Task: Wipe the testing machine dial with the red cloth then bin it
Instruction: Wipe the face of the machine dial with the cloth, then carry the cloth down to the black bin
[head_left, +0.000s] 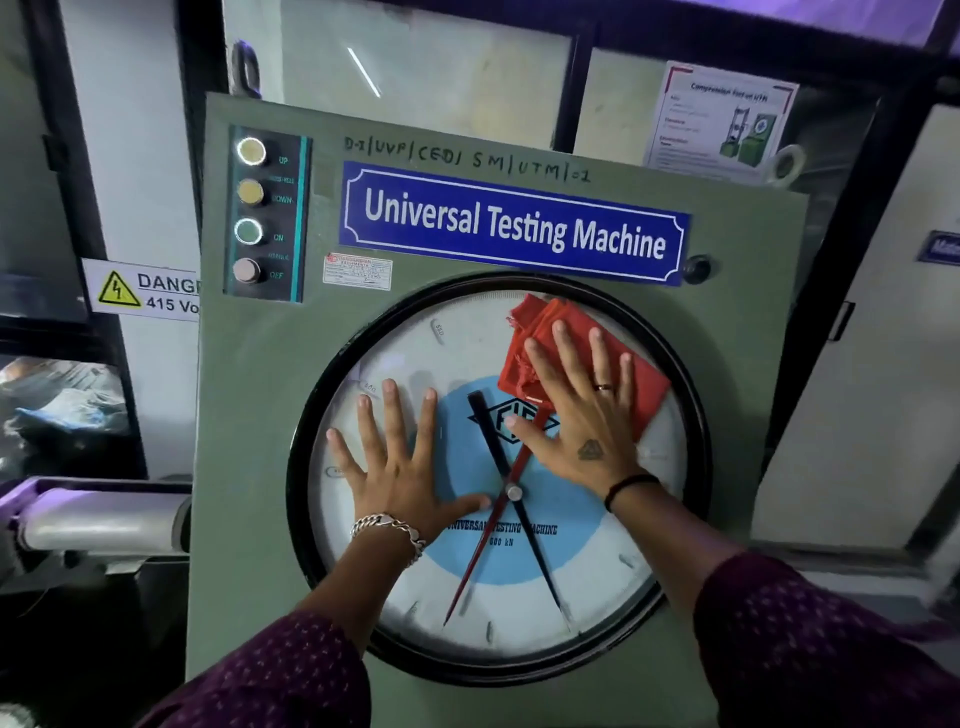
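At the dial's (675, 374) upper right edge, the right hand (576, 405) presses the red cloth (644, 384) flat with spread fingers; the left hand (395, 462), also splayed and empty, braces mid-glass. Leaning hard might crack the glass or smear it

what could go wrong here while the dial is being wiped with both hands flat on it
1. The right hand only presses the red cloth flat with open fingers, so the cloth could slip off and drop.
2. The bare left hand rests on the dial glass, likely leaving fresh smears.
3. The cloth covers just the upper right, so the lower glass may get missed.
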